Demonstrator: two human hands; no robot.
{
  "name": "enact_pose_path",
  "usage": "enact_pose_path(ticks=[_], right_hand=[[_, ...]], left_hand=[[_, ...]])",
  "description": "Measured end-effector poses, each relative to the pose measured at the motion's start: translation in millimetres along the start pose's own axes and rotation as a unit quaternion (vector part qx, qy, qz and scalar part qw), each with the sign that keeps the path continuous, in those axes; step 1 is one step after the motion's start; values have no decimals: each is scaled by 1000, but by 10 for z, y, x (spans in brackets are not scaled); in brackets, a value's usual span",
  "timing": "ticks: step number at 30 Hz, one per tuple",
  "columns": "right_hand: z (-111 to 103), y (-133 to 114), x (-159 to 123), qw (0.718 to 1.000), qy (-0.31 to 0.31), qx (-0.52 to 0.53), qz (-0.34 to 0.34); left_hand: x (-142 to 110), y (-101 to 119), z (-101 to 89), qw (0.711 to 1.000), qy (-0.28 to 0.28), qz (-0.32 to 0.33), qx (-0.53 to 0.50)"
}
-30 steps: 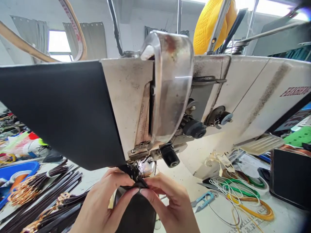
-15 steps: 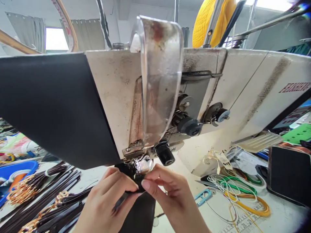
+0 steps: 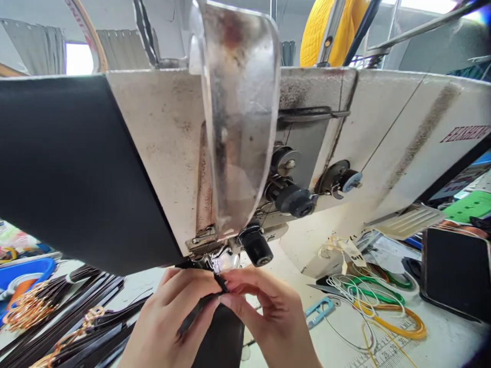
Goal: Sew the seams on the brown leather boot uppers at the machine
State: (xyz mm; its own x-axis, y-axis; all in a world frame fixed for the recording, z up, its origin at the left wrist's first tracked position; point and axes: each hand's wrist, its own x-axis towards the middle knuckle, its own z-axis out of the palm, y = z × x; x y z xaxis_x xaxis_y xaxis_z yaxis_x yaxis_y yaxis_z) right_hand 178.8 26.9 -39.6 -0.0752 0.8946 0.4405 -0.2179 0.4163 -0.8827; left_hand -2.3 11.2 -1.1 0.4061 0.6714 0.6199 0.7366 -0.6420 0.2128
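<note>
A worn cream sewing machine (image 3: pixel 383 148) fills the view, with a clear needle guard (image 3: pixel 238 117) at its head. Under the presser foot (image 3: pixel 224 261) both my hands pinch a narrow black strap (image 3: pixel 199 309). My left hand (image 3: pixel 169 322) grips it from the left, thumb and fingers closed. My right hand (image 3: pixel 268 317) pinches the strap's end right below the foot. The strap lies on top of a black post (image 3: pixel 222 342) beneath the needle. The needle itself is hidden behind my fingers.
A black panel (image 3: pixel 76 163) covers the machine's left side. Bundles of black straps with gold rings (image 3: pixel 57 317) lie at the left, beside a blue tray (image 3: pixel 23 271). Blue thread snips (image 3: pixel 320 309), green and yellow cords (image 3: pixel 383 301) and a black box (image 3: pixel 456 271) sit at the right.
The view has shifted so the machine sits closer and more to the left. My hands rose slightly toward the presser foot, still pinching the black strap.
</note>
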Motion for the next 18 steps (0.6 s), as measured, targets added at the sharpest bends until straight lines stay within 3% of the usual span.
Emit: enact_pose_path(ticks=[6, 13, 18], right_hand=[[32, -11, 24, 998, 22, -38, -44], [27, -80, 60, 999, 38, -5, 10], [9, -49, 63, 1000, 27, 13, -2]], left_hand=[[34, -33, -9, 999, 8, -16, -30], [29, -44, 37, 999, 26, -16, -26], [-11, -63, 64, 999, 42, -2, -32]])
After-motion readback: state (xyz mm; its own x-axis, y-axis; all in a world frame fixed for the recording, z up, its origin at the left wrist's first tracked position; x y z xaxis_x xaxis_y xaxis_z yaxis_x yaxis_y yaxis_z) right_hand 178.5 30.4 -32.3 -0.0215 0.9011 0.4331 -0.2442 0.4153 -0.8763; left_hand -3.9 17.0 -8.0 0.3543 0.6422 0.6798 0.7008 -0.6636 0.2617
